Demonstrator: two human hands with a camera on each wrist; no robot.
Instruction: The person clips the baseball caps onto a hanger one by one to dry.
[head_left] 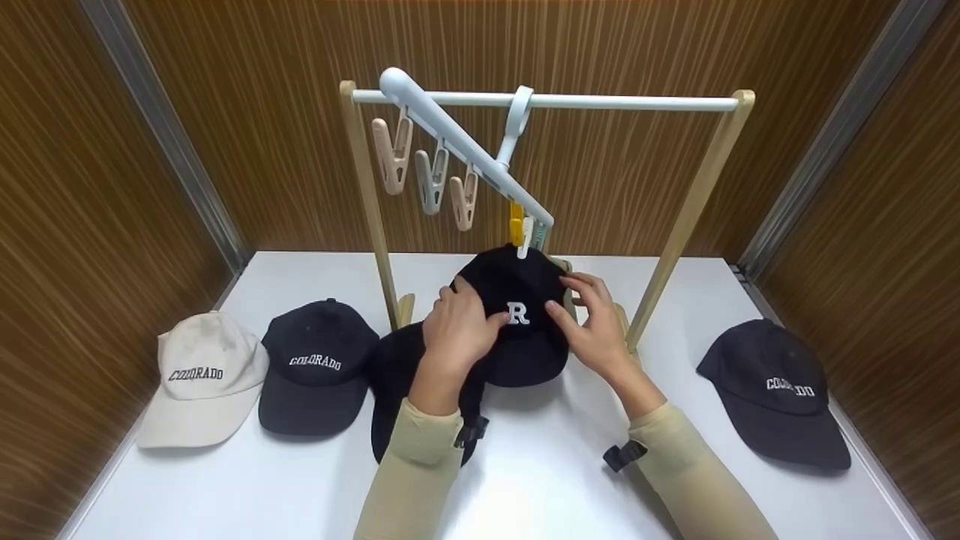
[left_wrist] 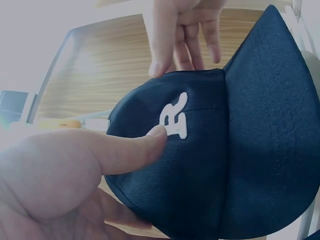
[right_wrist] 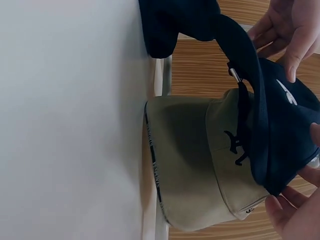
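A black cap with a white letter R (head_left: pixel 529 356) hangs upright, brim down, under the near end of a pale blue clip hanger (head_left: pixel 457 139). My left hand (head_left: pixel 459 326) grips its left side, thumb on the front next to the R and fingers behind the edge. Across from it my right hand (head_left: pixel 596 330) pinches the right edge, thumb in front, fingers partly hidden behind. A white clip (head_left: pixel 526 238) overlaps the crown's top, with a yellow clip (head_left: pixel 516 223) beside it. Close behind, a khaki cap (right_wrist: pixel 182 155) shows in the right wrist view.
Pink and grey clips (head_left: pixel 431 180) dangle from the hanger's far half, which hooks over a rack's white bar (head_left: pixel 622 101). Another black cap (head_left: pixel 394 390) lies under my left forearm. A beige cap (head_left: pixel 206 375) and a dark cap (head_left: pixel 315 375) sit left, another dark cap (head_left: pixel 780 397) right.
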